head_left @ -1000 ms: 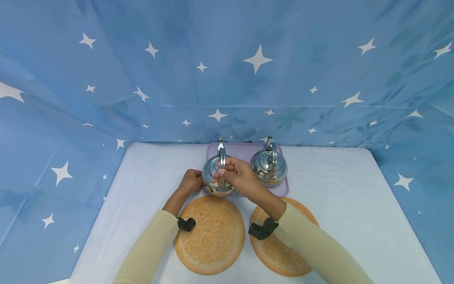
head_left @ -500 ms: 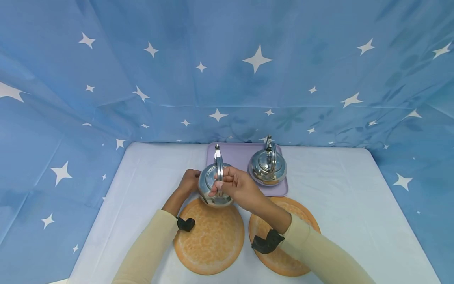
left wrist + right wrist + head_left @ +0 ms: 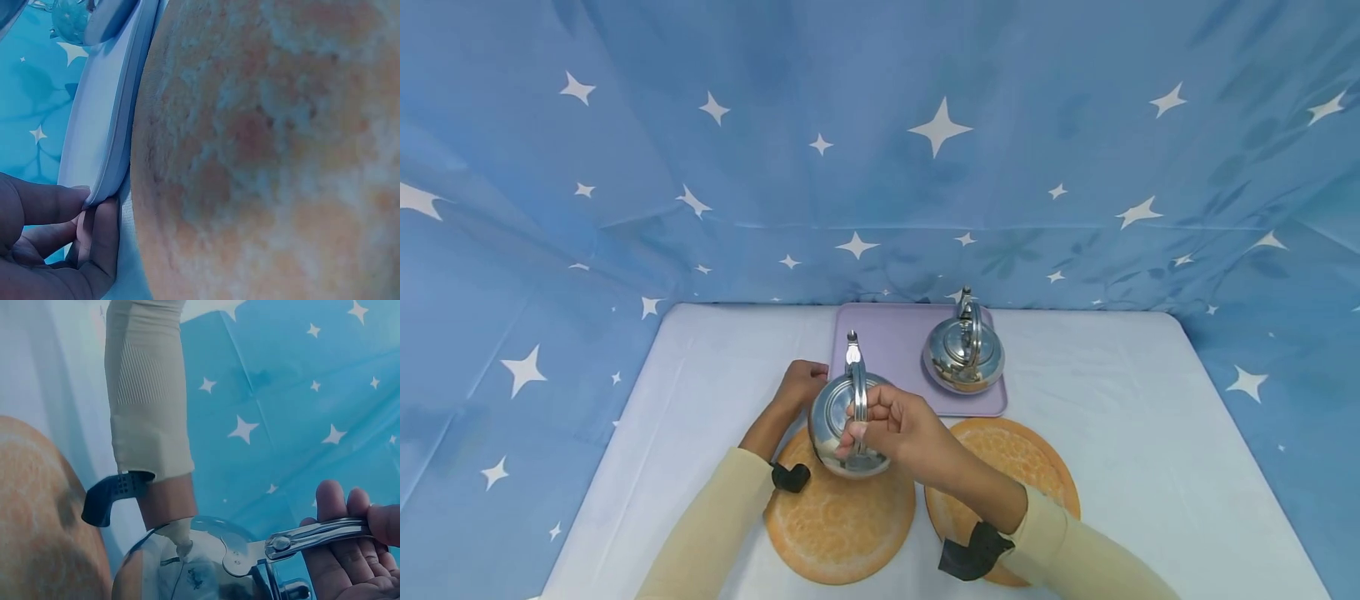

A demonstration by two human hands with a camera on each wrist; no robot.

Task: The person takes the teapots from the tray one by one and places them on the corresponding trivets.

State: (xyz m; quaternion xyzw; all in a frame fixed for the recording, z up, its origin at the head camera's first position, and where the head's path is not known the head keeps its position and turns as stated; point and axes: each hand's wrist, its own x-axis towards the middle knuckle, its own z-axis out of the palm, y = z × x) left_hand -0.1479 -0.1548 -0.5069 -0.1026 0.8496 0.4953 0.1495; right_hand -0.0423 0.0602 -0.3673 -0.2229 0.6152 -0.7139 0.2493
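Note:
My right hand (image 3: 913, 433) grips the handle of a shiny metal kettle (image 3: 831, 421), its spout pointing away toward the back. In the head view the kettle overlaps the far part of the left round orange mat (image 3: 842, 537). The right wrist view shows fingers and thumb curled round the handle above the kettle's body (image 3: 206, 569). On the left, my left hand (image 3: 799, 387) pinches the rim of a lilac tray (image 3: 880, 333); in the left wrist view the thumb lies on top of the tray (image 3: 100, 119) and the fingers underneath. A second metal kettle (image 3: 962, 358) stands on the tray's right half.
Another round orange mat (image 3: 1022, 458) lies on the right, partly under my right forearm. White cloth (image 3: 1150, 433) covers the table. A blue curtain with white stars (image 3: 760, 183) hangs right behind the table's far edge.
My right hand has carried the kettle off the tray, toward me and slightly left, over the left mat. The left hand has stayed at the tray's left edge.

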